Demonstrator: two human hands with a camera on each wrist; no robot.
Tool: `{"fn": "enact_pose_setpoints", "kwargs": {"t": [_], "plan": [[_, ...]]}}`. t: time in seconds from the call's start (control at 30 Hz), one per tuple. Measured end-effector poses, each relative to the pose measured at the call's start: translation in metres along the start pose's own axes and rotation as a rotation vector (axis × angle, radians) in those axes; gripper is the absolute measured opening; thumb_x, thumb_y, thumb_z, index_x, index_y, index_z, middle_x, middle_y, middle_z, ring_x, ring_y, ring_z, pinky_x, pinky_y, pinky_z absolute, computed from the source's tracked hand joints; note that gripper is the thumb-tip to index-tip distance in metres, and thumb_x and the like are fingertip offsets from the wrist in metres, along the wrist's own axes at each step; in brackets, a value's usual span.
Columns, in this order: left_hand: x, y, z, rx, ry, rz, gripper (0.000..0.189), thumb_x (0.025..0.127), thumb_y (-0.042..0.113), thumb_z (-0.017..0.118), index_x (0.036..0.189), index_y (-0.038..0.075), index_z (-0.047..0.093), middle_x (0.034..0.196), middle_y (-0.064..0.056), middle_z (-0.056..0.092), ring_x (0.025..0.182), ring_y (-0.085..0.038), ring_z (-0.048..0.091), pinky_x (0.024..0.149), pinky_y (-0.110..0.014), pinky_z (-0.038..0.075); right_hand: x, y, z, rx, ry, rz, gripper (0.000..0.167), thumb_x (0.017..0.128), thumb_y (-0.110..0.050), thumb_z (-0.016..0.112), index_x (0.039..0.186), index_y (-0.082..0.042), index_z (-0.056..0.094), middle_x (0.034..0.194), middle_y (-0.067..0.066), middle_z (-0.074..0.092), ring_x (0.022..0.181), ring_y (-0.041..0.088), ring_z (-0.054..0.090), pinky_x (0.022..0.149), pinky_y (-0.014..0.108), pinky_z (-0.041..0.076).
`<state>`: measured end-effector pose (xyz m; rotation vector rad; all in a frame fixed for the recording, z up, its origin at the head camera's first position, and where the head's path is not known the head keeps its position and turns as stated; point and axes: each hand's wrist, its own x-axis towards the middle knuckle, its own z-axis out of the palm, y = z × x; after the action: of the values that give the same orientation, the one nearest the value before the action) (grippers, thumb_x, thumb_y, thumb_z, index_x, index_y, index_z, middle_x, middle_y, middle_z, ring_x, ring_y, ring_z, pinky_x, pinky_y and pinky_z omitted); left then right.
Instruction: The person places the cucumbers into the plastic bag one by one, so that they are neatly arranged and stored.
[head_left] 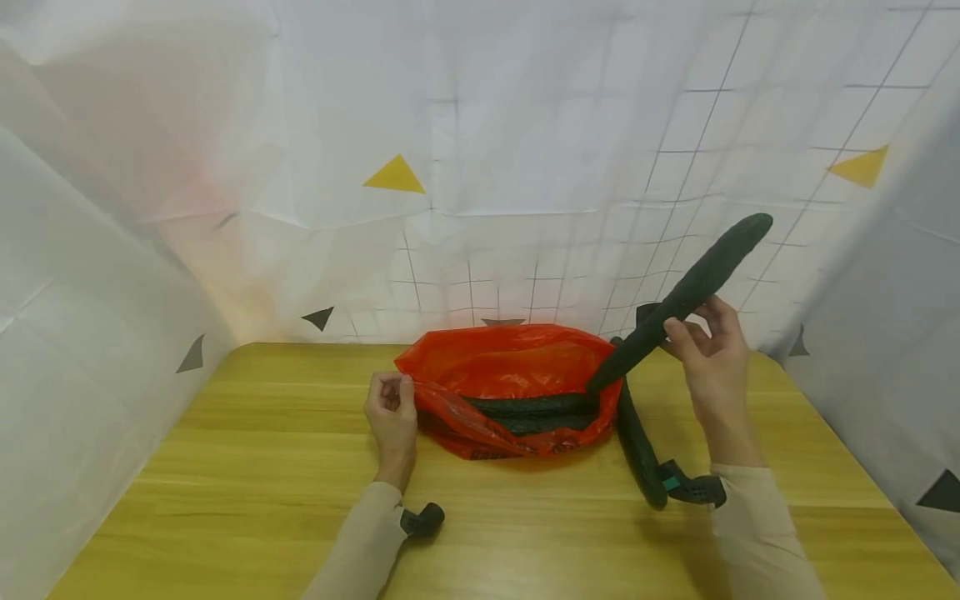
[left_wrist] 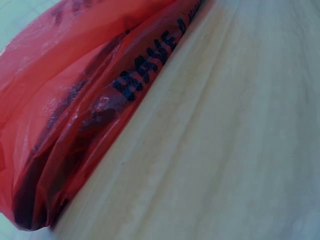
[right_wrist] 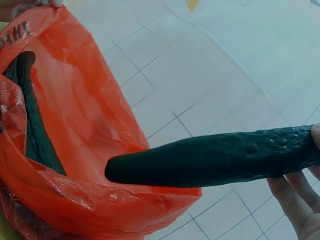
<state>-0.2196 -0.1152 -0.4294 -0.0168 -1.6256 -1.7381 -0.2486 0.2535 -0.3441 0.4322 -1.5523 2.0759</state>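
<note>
At a smooth wood-grain desk (head_left: 262,442) before creased white sheeting (head_left: 510,125), pinches the thin, crinkly red bag (head_left: 487,358) at nine o'clock with the left hand (head_left: 393,417). Well apart, grips a long, knobbly cucumber (head_left: 693,287) with the right hand (head_left: 714,358), lower tip at the bag's three o'clock. Best to hold the rim taut and lead tip-first, avoiding snags. Has two more cucumbers (head_left: 517,407) inside, another cucumber (head_left: 637,446) outside towards four o'clock.
</note>
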Motion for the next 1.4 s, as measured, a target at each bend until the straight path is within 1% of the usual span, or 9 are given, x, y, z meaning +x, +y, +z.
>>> {"fn": "enact_pose_setpoints", "kwargs": {"t": [0.3, 0.43, 0.63, 0.83, 0.93, 1.0, 1.17, 1.3, 1.4], "plan": [[0.001, -0.001, 0.000, 0.012, 0.001, -0.010, 0.016, 0.090, 0.004, 0.060, 0.093, -0.010, 0.055, 0.076, 0.001, 0.057, 0.070, -0.006, 0.053, 0.064, -0.016, 0.044, -0.001, 0.004, 0.005, -0.024, -0.034, -0.002, 0.058, 0.083, 0.012, 0.060, 0.135, -0.005, 0.044, 0.114, 0.010, 0.054, 0.092, 0.017, 0.064, 0.076, 0.028, 0.055], [0.000, -0.001, -0.001, 0.012, -0.001, -0.006, 0.017, 0.090, 0.005, 0.060, 0.094, -0.011, 0.055, 0.076, 0.000, 0.057, 0.069, -0.007, 0.053, 0.063, -0.016, 0.044, -0.002, 0.008, 0.007, -0.043, -0.052, -0.029, 0.059, 0.082, 0.014, 0.060, 0.135, -0.004, 0.044, 0.114, 0.010, 0.055, 0.091, 0.018, 0.062, 0.078, 0.028, 0.055], [-0.001, 0.000, -0.001, 0.021, -0.013, -0.009, 0.018, 0.090, 0.006, 0.059, 0.095, -0.011, 0.055, 0.078, -0.002, 0.056, 0.070, -0.007, 0.052, 0.063, -0.016, 0.043, -0.004, 0.012, 0.009, -0.078, -0.078, -0.067, 0.060, 0.081, 0.015, 0.060, 0.136, -0.003, 0.043, 0.115, 0.009, 0.055, 0.091, 0.018, 0.059, 0.080, 0.022, 0.054], [-0.001, 0.001, -0.001, 0.022, -0.015, -0.013, 0.018, 0.091, 0.006, 0.059, 0.095, -0.011, 0.055, 0.079, -0.002, 0.056, 0.071, -0.008, 0.052, 0.064, -0.016, 0.044, -0.004, 0.014, 0.012, -0.136, -0.099, -0.073, 0.060, 0.082, 0.014, 0.060, 0.136, -0.005, 0.043, 0.118, 0.007, 0.055, 0.094, 0.018, 0.059, 0.080, 0.019, 0.053], [0.000, 0.000, 0.000, 0.013, -0.010, -0.014, 0.017, 0.090, 0.005, 0.059, 0.095, -0.011, 0.055, 0.078, -0.001, 0.056, 0.071, -0.007, 0.053, 0.064, -0.016, 0.044, -0.005, 0.012, 0.015, -0.188, -0.116, -0.086, 0.060, 0.082, 0.015, 0.060, 0.136, -0.004, 0.043, 0.118, 0.004, 0.055, 0.096, 0.016, 0.059, 0.079, 0.017, 0.052], [0.000, 0.000, 0.000, 0.007, -0.007, -0.014, 0.017, 0.090, 0.004, 0.059, 0.095, -0.011, 0.055, 0.077, 0.000, 0.057, 0.070, -0.007, 0.053, 0.064, -0.017, 0.044, -0.007, 0.008, 0.019, -0.235, -0.143, -0.114, 0.059, 0.082, 0.016, 0.059, 0.136, -0.002, 0.042, 0.119, 0.002, 0.055, 0.097, 0.014, 0.059, 0.079, 0.016, 0.052], [0.000, 0.001, 0.000, 0.008, -0.004, -0.020, 0.017, 0.090, 0.005, 0.059, 0.095, -0.011, 0.055, 0.078, 0.000, 0.057, 0.071, -0.007, 0.053, 0.064, -0.017, 0.044, -0.012, 0.000, 0.032, -0.387, -0.206, -0.180, 0.058, 0.083, 0.016, 0.058, 0.137, 0.001, 0.040, 0.119, -0.006, 0.053, 0.100, 0.011, 0.059, 0.080, 0.014, 0.051], [0.000, 0.001, 0.000, 0.002, -0.003, -0.017, 0.017, 0.090, 0.005, 0.059, 0.094, -0.011, 0.055, 0.078, -0.001, 0.057, 0.071, -0.006, 0.053, 0.065, -0.016, 0.044, -0.016, -0.001, 0.039, -0.506, -0.224, -0.146, 0.057, 0.084, 0.012, 0.060, 0.137, 0.000, 0.040, 0.115, -0.009, 0.051, 0.102, 0.006, 0.058, 0.083, 0.012, 0.048], [0.000, 0.000, 0.000, 0.004, -0.007, -0.010, 0.016, 0.090, 0.005, 0.059, 0.094, -0.011, 0.055, 0.078, -0.002, 0.057, 0.071, -0.005, 0.053, 0.064, -0.016, 0.044, -0.019, -0.001, 0.043, -0.583, -0.231, -0.135, 0.057, 0.084, 0.010, 0.061, 0.136, 0.001, 0.041, 0.115, 0.000, 0.052, 0.103, 0.000, 0.057, 0.084, 0.010, 0.047]]}}
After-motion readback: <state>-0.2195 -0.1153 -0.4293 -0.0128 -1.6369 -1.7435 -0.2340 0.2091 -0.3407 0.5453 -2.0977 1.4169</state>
